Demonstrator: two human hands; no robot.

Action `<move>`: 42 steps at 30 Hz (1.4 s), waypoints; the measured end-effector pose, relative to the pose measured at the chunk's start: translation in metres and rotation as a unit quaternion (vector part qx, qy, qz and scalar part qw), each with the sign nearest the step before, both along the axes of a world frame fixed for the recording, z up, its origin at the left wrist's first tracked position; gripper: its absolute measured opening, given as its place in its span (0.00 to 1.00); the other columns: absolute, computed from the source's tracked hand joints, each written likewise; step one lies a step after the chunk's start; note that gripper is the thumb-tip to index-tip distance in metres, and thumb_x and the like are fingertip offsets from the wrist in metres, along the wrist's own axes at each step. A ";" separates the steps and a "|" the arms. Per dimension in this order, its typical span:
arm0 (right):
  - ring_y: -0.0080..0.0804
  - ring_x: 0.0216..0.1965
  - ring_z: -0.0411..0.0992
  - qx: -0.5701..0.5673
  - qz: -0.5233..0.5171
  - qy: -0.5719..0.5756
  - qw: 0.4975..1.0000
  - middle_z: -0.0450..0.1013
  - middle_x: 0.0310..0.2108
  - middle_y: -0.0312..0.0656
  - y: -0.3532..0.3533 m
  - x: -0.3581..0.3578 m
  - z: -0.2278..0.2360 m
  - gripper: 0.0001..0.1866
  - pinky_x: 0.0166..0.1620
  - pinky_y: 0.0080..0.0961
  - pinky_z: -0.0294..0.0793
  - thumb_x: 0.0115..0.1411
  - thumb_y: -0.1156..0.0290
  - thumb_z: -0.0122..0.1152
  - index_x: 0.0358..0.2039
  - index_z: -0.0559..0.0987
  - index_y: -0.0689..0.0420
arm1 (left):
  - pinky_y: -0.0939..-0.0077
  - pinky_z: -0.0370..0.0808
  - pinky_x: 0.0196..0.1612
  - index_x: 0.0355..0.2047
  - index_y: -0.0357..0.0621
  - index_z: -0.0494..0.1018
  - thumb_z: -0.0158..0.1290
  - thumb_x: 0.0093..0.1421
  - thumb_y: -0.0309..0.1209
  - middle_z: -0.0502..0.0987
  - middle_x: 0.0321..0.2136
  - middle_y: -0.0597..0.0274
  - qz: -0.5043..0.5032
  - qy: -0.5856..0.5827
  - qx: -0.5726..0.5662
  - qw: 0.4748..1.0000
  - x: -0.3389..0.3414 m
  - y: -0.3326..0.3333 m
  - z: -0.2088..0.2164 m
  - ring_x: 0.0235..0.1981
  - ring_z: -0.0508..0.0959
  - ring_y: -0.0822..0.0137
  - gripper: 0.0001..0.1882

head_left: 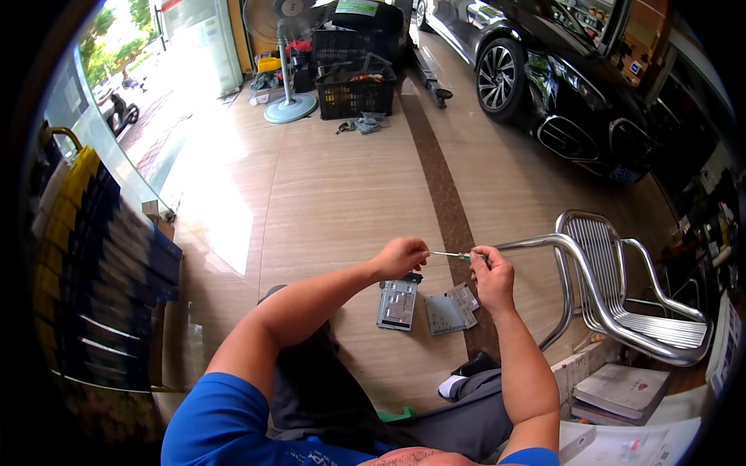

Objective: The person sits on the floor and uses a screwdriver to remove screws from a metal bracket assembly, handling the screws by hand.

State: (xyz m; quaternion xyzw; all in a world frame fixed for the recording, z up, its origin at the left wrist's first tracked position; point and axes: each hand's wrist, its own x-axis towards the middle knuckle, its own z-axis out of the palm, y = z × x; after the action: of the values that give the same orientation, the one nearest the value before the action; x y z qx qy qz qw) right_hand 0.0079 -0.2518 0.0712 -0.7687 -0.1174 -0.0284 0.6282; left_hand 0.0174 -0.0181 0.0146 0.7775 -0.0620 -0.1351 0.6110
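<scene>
My right hand [493, 276] pinches a small screwdriver [464, 256] by its green handle. The thin shaft points left, level above the floor. At its tip my left hand [402, 257] has its fingers pressed together; whatever they hold there is too small to make out. Below my left hand a boxy metal device [398, 301] with a printed label lies on the tiles. Just right of it rests a flat grey metal plate [449, 312] with a labelled part along its right side, apart from the device.
A chrome slatted chair [598, 272] stands close on my right, above some books [622, 388]. A black car [544, 85] is parked at the far right. Far ahead are a pedestal fan [289, 105] and black crates [357, 92]. A blue and yellow rack [101, 256] lines the left.
</scene>
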 end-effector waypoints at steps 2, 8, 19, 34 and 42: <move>0.12 0.21 0.66 -0.008 0.001 0.000 1.000 0.71 0.20 0.29 0.000 0.000 -0.001 0.08 0.23 0.14 0.66 0.62 0.70 0.60 0.38 0.78 0.61 | 0.77 0.78 0.37 0.39 0.36 0.72 0.48 0.67 0.31 0.78 0.30 0.62 -0.006 -0.011 -0.006 1.000 -0.001 0.001 0.001 0.31 0.78 0.74 0.10; 0.13 0.23 0.67 -0.013 0.003 0.009 1.000 0.73 0.24 0.31 0.001 0.002 -0.007 0.09 0.26 0.15 0.68 0.61 0.74 0.59 0.41 0.78 0.62 | 0.76 0.78 0.35 0.38 0.37 0.73 0.47 0.66 0.30 0.78 0.30 0.60 0.012 -0.031 -0.011 0.999 0.004 0.002 -0.007 0.30 0.79 0.72 0.09; 0.16 0.22 0.68 -0.069 0.033 0.000 0.997 0.73 0.23 0.33 -0.002 0.001 -0.018 0.07 0.26 0.16 0.69 0.64 0.70 0.56 0.39 0.77 0.59 | 0.72 0.79 0.32 0.34 0.35 0.72 0.51 0.63 0.30 0.79 0.26 0.56 0.030 -0.071 -0.009 0.997 0.001 -0.006 -0.012 0.28 0.81 0.67 0.08; 0.21 0.29 0.73 -0.146 0.068 -0.092 0.983 0.76 0.30 0.39 0.008 0.000 -0.021 0.08 0.31 0.20 0.73 0.68 0.71 0.46 0.41 0.73 0.59 | 0.71 0.79 0.32 0.33 0.37 0.74 0.52 0.61 0.30 0.80 0.26 0.56 0.011 -0.100 0.033 0.994 -0.006 -0.006 -0.001 0.27 0.82 0.66 0.08; 0.21 0.27 0.70 -0.096 0.083 -0.016 0.992 0.69 0.26 0.36 0.013 -0.004 -0.022 0.10 0.31 0.21 0.73 0.66 0.77 0.44 0.43 0.74 0.61 | 0.71 0.79 0.33 0.34 0.38 0.76 0.50 0.61 0.31 0.81 0.26 0.56 -0.009 -0.113 0.055 0.992 -0.008 -0.007 -0.002 0.27 0.82 0.65 0.09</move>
State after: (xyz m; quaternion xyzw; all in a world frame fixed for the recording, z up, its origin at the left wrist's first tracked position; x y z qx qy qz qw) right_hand 0.0035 -0.2388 0.0494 -0.8126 -0.1925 0.0232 0.5497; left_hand 0.0090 -0.0255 0.0129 0.8199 -0.1294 -0.0552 0.5550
